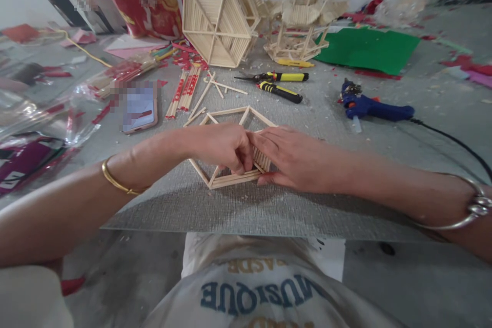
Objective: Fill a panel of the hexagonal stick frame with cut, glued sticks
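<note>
A flat hexagonal frame of pale wooden sticks [230, 180], with spokes inside, lies near the table's front edge. Over its middle, my left hand [225, 146] is bent down with the fingertips pinched together at the end of a short wooden stick [259, 167]. My right hand [286, 156] covers the frame's right side and grips it, its thumb at the near edge and its fingers lying across the top. Between the two hands shows a section filled with closely set parallel sticks [262, 158]. Part of the frame is hidden under both hands.
Behind the frame lie loose sticks [226, 87], yellow-and-black pliers [282, 84] and red-printed stick bundles [186, 89]. A phone [140, 107] is at left, a corded blue glue gun [378, 107] at right. A finished hexagonal stick piece [217, 23], a stick tower [302, 15] and green sheet [371, 48] are farther back.
</note>
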The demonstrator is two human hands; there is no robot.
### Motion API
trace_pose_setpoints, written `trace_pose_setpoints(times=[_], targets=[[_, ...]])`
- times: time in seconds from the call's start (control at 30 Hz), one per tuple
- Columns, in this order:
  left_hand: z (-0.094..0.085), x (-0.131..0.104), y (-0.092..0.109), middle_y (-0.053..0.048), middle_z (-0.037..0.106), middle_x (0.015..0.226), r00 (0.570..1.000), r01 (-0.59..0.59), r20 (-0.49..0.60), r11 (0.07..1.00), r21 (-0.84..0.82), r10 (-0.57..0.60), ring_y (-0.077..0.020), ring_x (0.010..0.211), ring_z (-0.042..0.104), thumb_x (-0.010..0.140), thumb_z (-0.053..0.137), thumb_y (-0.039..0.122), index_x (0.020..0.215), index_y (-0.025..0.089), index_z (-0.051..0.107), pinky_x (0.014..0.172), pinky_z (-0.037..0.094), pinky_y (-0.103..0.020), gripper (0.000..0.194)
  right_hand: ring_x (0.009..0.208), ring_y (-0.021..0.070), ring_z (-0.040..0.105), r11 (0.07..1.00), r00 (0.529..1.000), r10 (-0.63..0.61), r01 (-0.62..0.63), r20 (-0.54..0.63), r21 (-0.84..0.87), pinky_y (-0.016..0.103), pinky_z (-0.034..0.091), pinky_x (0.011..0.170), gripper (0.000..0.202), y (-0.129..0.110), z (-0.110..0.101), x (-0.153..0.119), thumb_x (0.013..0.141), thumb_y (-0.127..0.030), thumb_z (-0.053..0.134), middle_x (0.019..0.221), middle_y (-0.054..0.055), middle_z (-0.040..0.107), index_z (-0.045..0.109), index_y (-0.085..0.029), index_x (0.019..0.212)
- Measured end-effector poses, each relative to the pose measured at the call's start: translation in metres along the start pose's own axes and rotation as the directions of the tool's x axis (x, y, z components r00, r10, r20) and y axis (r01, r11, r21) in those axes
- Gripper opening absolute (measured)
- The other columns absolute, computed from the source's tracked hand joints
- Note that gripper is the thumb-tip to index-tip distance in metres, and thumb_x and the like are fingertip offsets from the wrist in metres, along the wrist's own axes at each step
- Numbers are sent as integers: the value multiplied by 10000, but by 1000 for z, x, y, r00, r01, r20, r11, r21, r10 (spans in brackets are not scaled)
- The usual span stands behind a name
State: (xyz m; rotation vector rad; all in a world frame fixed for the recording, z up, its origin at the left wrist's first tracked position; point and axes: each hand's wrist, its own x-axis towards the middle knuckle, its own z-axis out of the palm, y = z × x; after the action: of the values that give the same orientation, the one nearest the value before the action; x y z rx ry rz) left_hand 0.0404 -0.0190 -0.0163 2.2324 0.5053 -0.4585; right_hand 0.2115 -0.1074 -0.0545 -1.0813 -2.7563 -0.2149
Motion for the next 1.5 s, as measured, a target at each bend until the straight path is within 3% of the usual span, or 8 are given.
trace_pose_setpoints(times=[0.2,0.8,1.03,1.27,1.5], targets=[[0,0,0,16,641,618,1000,-5,11,1000,-3,5,-65,496,519,671,594,109,793,138,722,497,371,-168,179,1011,323,562,1000,999,-23,23,-35,-2,458,462,873,684,2,3,0,795,-461,620,1087,233,601,437,42,1221],[1,-1,3,23,637,586,1000,-22,0,999,46,22,-60,488,521,662,614,69,757,142,726,467,363,-146,164,1000,297,568,1000,1000,18,-18,15,8,444,454,874,530,-1,1,3,801,-429,619,1072,177,607,501,-61,1163],[0,-1,2,29,632,577,999,-36,10,999,40,36,-54,463,508,657,601,69,752,143,718,476,365,-152,168,1039,310,551,1000,1000,7,-7,0,20,454,443,911,573,-1,4,2,800,-422,622,1099,219,595,491,-5,1170],[1,-2,-2,22,635,604,999,-53,-5,998,37,54,-63,493,518,658,616,100,767,143,720,479,362,-156,156,1064,324,548,999,1000,27,-27,-5,36,487,448,896,571,-2,5,2,834,-418,567,1144,223,588,444,-50,1253],[1,-2,-2,25,634,605,999,-54,5,998,45,54,-60,489,516,666,607,86,783,137,713,483,366,-158,166,1054,307,558,999,1000,16,-15,-9,43,461,458,903,551,-2,5,2,798,-414,619,1121,194,597,478,-69,1205]])
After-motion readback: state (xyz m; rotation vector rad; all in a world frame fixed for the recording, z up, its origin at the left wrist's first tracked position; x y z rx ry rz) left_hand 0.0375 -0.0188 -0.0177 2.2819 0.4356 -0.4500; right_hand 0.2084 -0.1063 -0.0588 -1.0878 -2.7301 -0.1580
